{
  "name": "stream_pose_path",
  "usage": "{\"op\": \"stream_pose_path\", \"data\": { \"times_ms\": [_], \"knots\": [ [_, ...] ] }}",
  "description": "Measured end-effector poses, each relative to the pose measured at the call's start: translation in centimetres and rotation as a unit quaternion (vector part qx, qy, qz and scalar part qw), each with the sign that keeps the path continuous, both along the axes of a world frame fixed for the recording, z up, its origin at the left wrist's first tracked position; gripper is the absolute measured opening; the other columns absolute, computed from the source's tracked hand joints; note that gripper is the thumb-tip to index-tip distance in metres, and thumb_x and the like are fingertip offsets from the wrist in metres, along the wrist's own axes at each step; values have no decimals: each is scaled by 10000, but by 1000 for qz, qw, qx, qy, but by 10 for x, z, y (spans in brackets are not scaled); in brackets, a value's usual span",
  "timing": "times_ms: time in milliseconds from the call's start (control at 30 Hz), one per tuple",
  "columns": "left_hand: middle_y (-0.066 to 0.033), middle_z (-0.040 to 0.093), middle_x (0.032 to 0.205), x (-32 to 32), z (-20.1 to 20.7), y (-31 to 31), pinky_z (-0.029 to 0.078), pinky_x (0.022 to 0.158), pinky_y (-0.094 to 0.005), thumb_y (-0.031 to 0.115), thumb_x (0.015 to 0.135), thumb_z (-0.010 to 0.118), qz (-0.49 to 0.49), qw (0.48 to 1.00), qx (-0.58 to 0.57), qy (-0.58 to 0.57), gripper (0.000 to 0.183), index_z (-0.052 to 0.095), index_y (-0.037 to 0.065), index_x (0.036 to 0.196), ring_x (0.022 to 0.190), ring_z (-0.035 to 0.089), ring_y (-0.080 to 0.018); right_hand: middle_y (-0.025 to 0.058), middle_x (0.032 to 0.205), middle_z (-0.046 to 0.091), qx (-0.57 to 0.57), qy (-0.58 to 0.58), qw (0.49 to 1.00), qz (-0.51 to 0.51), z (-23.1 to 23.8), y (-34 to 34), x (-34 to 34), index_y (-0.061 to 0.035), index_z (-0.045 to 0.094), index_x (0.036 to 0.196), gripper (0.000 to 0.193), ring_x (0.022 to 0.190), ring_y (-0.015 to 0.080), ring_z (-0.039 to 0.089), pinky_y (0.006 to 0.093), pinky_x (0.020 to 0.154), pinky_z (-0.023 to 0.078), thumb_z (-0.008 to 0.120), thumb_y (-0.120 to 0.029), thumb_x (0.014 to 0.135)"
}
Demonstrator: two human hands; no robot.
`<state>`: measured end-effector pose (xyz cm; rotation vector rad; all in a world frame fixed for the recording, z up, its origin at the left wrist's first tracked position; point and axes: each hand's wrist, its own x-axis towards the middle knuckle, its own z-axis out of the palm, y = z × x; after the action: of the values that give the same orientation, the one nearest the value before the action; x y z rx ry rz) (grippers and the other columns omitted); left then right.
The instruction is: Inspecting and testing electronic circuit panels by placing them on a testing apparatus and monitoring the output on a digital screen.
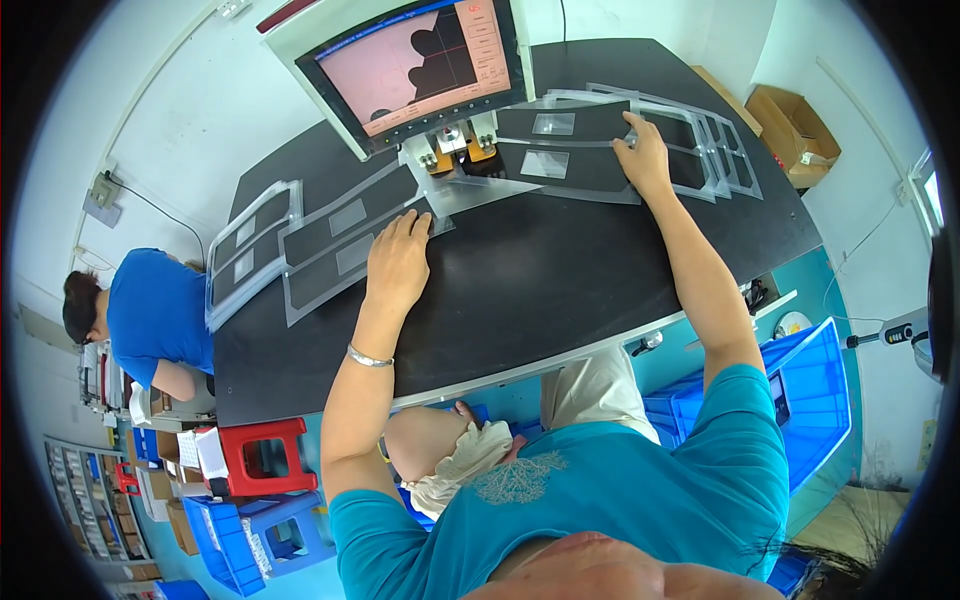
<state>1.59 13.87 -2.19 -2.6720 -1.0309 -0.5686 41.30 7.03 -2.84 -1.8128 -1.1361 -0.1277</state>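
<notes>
My left hand [399,260] lies with fingers stretched out, palm down, on the near right corner of a clear plastic sheet [308,302] with cut-out or pale rectangular panels. My right hand [642,158] has its thumb and fingers apart at the right edge of a similar clear sheet [595,178]. Between the hands stands a machine head [455,148] with yellow-orange parts, over a shiny plate [487,193]. Whether the left and right sheets are one piece running under the head is hidden. A monitor [410,70] above shows dark rounded shapes.
More clear sheets are stacked at the table's left [215,300] and right [735,165]. A black table [540,290] carries everything. Cardboard box [790,130] stands behind right. Blue bins [815,400] and a red stool [265,455] flank me. A person in blue [160,315] bends at left.
</notes>
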Motion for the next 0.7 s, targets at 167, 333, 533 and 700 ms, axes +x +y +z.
{"op": "stream_pose_path", "data": {
  "times_ms": [167, 333, 533, 700],
  "knots": [
    [-134, 617, 1280, 2, 3, -5, 507, 948, -421, 77, 912, 591, 0, 1000, -11, 3, 315, 611, 48, 1225, 1168, 593, -317, 188, 1219, 622, 7, -20, 1000, -11, -7, 2, 2, -28, 586, 1305, 522, 1014, 332, 639, 391, 921, 493, 688, -151, 808],
    [-118, 618, 1261, 1, 5, -5, 514, 928, -418, 83, 898, 614, -5, 1000, -16, -13, 345, 603, 68, 1243, 1150, 599, -314, 192, 1227, 618, 1, -14, 1000, -8, -3, 2, 1, -25, 584, 1305, 522, 1050, 345, 631, 397, 936, 489, 687, -152, 809],
    [-106, 618, 1227, 4, 10, -8, 509, 904, -429, 109, 905, 621, 2, 1000, -31, -3, 346, 610, 92, 1251, 1131, 599, -301, 204, 1244, 608, -16, -12, 1000, -2, -1, 3, 2, -23, 573, 1314, 534, 1145, 365, 593, 407, 984, 469, 685, -157, 810],
    [-127, 612, 1250, 14, 16, -23, 487, 950, -433, 149, 926, 610, -25, 999, -28, -16, 319, 625, 91, 1239, 1168, 579, -311, 177, 1300, 589, 5, -121, 992, 29, 1, 0, 33, -89, 573, 1329, 542, 1226, 360, 548, 406, 1037, 446, 685, -127, 800]
  ]
}}
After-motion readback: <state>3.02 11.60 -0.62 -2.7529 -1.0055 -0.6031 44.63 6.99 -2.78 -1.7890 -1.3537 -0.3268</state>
